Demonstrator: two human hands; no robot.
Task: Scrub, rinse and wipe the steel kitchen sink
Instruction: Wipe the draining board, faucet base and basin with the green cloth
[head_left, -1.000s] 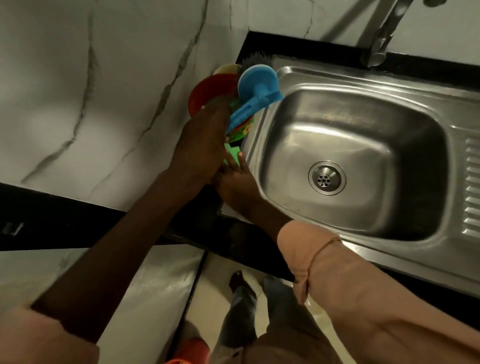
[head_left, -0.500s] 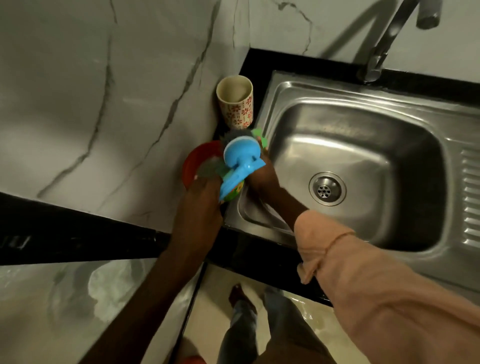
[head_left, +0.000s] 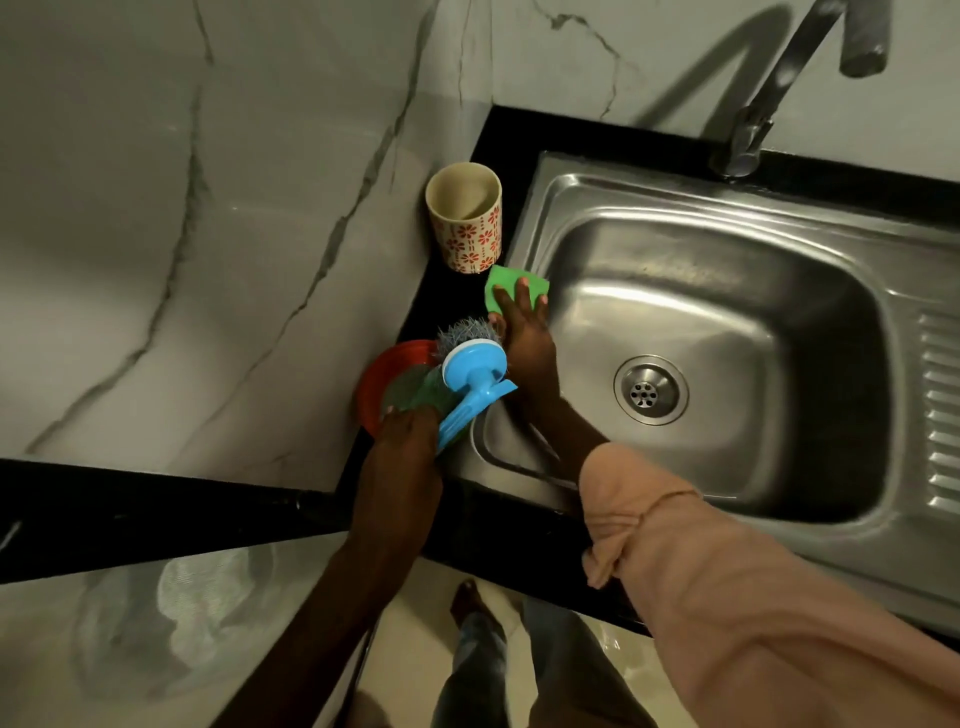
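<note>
Sponge (head_left: 511, 283) is lying under my right hand's (head_left: 527, 343) straight fingers (head_left: 522, 299) at sink (head_left: 727, 332) rim; left hand (head_left: 402, 434) is gripping blue brush (head_left: 470, 382).

The right hand (head_left: 524, 338) presses a green sponge (head_left: 511, 286) flat on the steel sink (head_left: 727, 332) rim; the left hand (head_left: 408, 436) grips a blue brush (head_left: 470, 384) over a red dish (head_left: 387, 379) beside a floral cup (head_left: 467, 228).

Green sponge (head_left: 514, 287), blue brush (head_left: 470, 387), red plate (head_left: 387, 371), red-flowered cream cup (head_left: 466, 223).
</note>
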